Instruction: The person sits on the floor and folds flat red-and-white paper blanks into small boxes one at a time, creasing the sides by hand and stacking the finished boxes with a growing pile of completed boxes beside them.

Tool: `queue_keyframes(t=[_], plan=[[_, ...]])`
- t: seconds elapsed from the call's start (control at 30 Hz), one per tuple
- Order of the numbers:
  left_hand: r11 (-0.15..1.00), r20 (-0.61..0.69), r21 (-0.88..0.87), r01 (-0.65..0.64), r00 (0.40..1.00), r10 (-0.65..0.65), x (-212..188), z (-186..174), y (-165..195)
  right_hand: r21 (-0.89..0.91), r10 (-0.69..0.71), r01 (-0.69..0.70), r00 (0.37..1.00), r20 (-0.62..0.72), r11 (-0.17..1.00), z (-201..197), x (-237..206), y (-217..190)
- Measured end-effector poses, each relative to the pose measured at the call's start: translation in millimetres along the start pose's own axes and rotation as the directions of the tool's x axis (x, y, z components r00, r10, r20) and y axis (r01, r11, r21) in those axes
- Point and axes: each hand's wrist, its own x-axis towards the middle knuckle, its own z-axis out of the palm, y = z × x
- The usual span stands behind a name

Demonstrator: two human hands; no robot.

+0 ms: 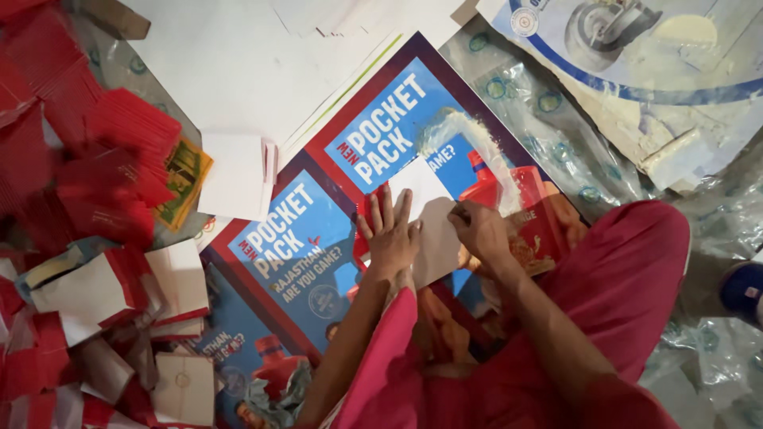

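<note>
- I see the white card (429, 218) lying on the blue-and-red poster (318, 238), near the poster's middle; bare poster stays open above and below-left of it.
- Left of the poster, red packets (119, 151) and folded white-and-red pieces (119, 294) crowd the poster's left edge; a small white stack (234, 175) sits at its upper-left edge.
- Clear plastic wrap (548, 135) borders the poster's right edge.
- The card is plain white, flat, angled, with a fold line running across it.
- My left hand (389, 234) lies open, fingers spread, palm pressing the card's left part.
- My right hand (479, 230) is curled, fingertips pinching the card's right edge.
</note>
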Motion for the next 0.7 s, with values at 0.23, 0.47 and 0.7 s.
queue_keyframes(t=[0.23, 0.47, 0.7], plan=[[0.999, 0.023, 0.032, 0.001, 1.000, -0.002, 1.1, -0.2, -0.6, -0.047, -0.028, 0.029, 0.999, 0.030, 0.998, 1.6, 6.1, 1.7], [0.994, -0.107, 0.082, -0.078, 0.990, 0.087, -1.4, 8.3, -6.9, -0.031, 0.019, -0.020, 0.999, -0.027, 0.999, -2.4, 10.1, 0.8], [0.999, -0.004, 0.035, -0.004, 1.000, 0.004, -1.9, 13.5, -6.2, -0.081, -0.050, 0.045, 0.996, -0.067, 0.996, -1.0, 6.6, 2.1]])
